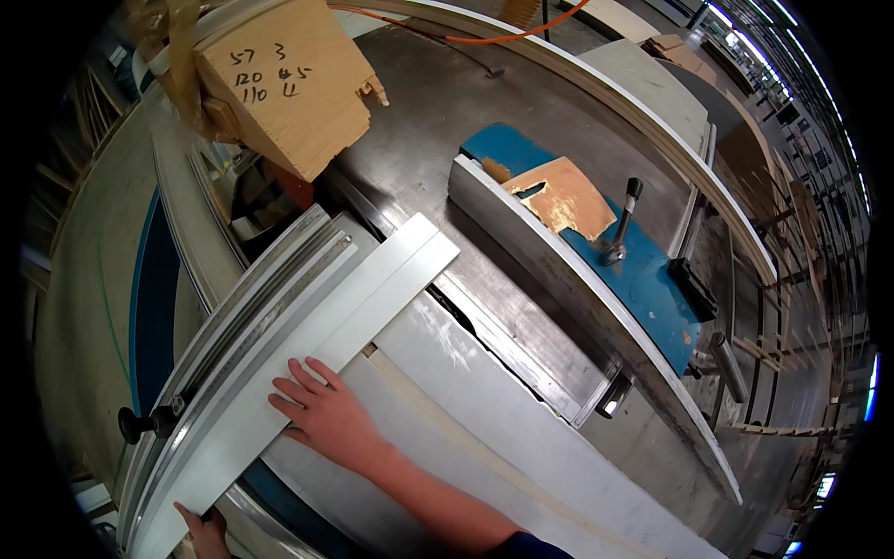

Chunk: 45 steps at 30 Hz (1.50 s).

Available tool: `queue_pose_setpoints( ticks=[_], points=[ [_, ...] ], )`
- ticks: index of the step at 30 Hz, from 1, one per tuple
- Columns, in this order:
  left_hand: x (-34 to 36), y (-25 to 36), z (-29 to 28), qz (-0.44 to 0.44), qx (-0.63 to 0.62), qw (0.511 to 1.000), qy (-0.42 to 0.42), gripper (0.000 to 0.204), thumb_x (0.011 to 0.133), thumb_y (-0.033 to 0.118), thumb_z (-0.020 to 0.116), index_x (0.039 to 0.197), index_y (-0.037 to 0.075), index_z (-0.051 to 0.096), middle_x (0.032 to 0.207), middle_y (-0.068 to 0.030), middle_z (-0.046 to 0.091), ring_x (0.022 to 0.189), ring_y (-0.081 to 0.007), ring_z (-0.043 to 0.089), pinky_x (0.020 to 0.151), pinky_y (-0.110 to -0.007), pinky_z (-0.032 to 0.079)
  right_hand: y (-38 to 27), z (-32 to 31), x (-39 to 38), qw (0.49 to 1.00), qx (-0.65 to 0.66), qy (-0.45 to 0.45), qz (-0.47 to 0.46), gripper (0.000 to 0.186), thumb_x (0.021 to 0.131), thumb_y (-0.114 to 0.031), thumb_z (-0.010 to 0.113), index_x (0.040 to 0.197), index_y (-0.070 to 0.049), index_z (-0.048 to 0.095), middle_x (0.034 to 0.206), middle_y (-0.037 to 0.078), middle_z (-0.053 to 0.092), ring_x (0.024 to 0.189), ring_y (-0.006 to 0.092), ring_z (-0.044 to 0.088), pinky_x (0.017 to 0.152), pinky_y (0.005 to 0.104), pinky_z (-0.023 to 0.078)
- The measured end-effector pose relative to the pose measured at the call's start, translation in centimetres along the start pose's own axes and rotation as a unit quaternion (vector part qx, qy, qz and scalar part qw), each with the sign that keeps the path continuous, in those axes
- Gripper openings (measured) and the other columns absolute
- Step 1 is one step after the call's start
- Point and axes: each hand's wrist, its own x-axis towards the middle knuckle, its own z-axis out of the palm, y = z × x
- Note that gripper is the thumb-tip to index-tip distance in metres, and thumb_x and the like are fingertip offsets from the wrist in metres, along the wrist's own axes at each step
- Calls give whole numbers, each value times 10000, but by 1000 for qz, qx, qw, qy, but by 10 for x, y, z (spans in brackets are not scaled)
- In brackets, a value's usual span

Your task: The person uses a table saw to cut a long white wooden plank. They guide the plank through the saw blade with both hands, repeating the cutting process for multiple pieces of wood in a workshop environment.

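Note:
A long white board [228,424] with a lengthwise seam lies slantwise over the machine's grey table [433,359], alongside a metal fence rail [247,307]. My right hand [326,415] rests on the board's near-middle part, its fingers spread over the white face. At the lower left my left hand [207,531] grips the board's near edge, thumb on top; its other fingers are mostly hidden. The far end of the board reaches the slot beside the steel tabletop [521,307].
A wooden box-shaped cover [289,88] with handwriting hangs over the far left of the table. Right of the board stand a tall metal fence [577,289], its blue mount [652,298] and a black-knobbed lever [629,214]. A black knob [135,426] sticks out left.

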Motion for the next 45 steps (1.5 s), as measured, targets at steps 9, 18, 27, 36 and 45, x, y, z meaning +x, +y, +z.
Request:
queue_pose_setpoints(
  ticks=[9,18,27,36,45],
  points=[
    [-9,141,41,-358,-632,673,140,405,1011,400,748,1255,79,708,1213,-34,769,1087,-194,726,936,-300,599,1,-1,-1,1000,12,18,15,588,856,-313,820,1371,-80,660,1456,80,595,1512,321,407,1313,500,235],
    [-7,142,49,-366,-622,680,129,415,998,429,759,1236,92,716,1219,-31,766,1077,-193,726,917,-292,594,1,-4,0,999,24,19,25,614,846,-314,833,1384,-81,651,1462,74,593,1511,314,410,1315,494,235],
    [-6,105,48,-280,-610,735,99,451,1017,449,727,1278,83,690,1248,-42,744,1113,-184,700,971,-281,566,1,-4,0,999,5,18,27,656,845,-335,834,1415,-87,624,1472,77,586,1510,305,415,1313,497,242],
    [-14,164,67,-354,-635,669,153,540,996,506,736,1346,102,661,1288,-4,726,1123,-173,694,974,-272,561,0,-7,7,999,-44,24,9,812,782,-426,863,1466,-90,582,1453,100,593,1442,303,493,1257,468,332],
    [-22,183,74,-352,-633,681,104,510,965,530,771,1271,136,663,1121,54,722,923,-76,647,776,-209,509,43,-42,73,941,-150,-105,-286,846,784,-679,758,1253,13,635,1141,111,645,1048,288,615,959,400,498]
  ],
)
